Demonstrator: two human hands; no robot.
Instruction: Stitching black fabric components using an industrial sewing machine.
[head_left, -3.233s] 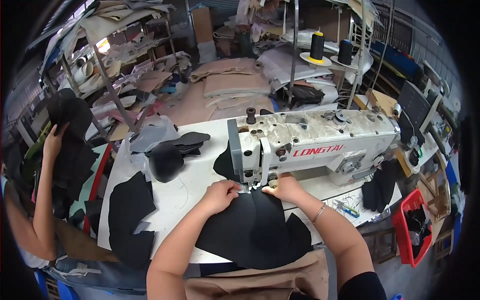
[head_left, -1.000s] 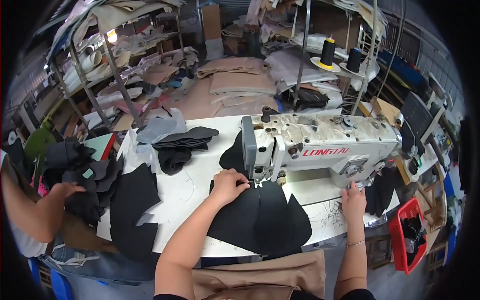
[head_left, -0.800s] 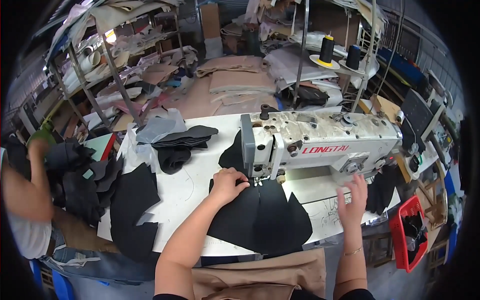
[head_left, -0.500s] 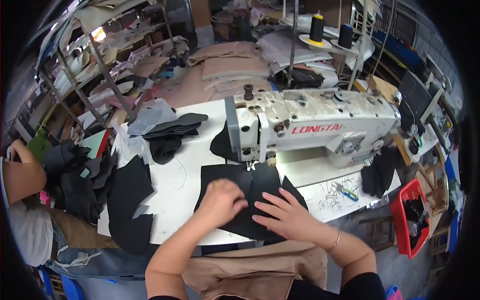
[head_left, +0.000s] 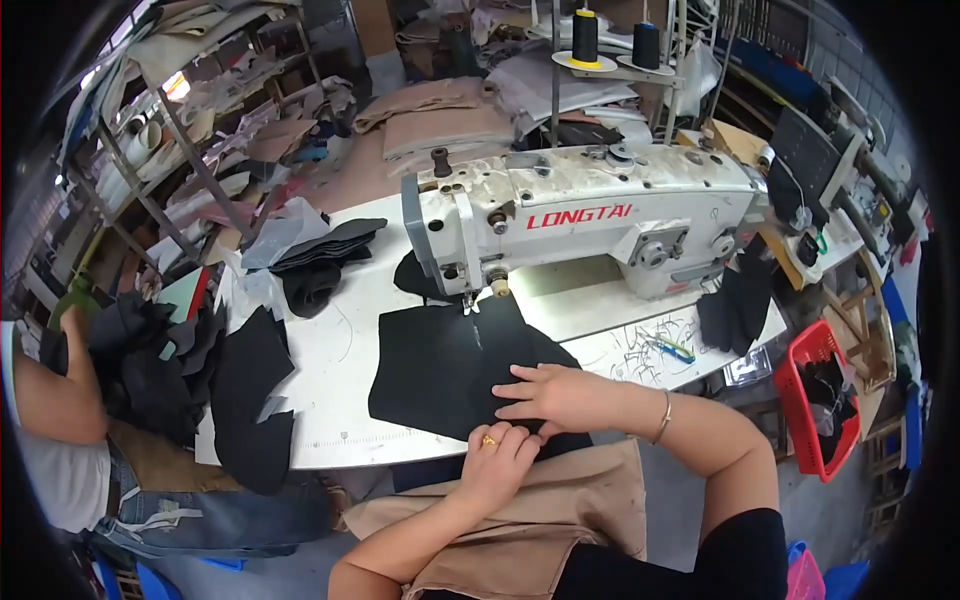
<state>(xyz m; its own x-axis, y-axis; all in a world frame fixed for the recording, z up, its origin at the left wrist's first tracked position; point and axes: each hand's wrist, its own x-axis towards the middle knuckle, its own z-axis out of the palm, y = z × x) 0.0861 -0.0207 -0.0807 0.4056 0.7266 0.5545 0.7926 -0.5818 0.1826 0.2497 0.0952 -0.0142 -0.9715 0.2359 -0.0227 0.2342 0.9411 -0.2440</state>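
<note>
A black fabric panel [head_left: 425, 365] lies on the white sewing table, its far edge under the needle and presser foot [head_left: 470, 303] of a white sewing machine [head_left: 590, 215]. A pale seam line runs down from the foot. My right hand [head_left: 560, 397] rests flat on the panel's right part, fingers stretched out. At the near edge of the fabric, my left hand [head_left: 497, 462], with a ring on one finger, has its fingers bent and closed over that edge. Its fingertips nearly meet my right hand. Behind the needle another black piece [head_left: 412, 275] shows partly.
Black cut pieces [head_left: 250, 400] and a black stack [head_left: 325, 250] lie left. Thread snips [head_left: 672, 348] sit among thread scraps at right, near black pieces [head_left: 735, 305]. A red basket [head_left: 820, 400] stands beyond. A co-worker's arm [head_left: 75, 390] is at far left.
My left hand has moved from the panel's left part to its near edge beside my right hand. My right hand stays flat on the fabric. The view has shifted slightly right.
</note>
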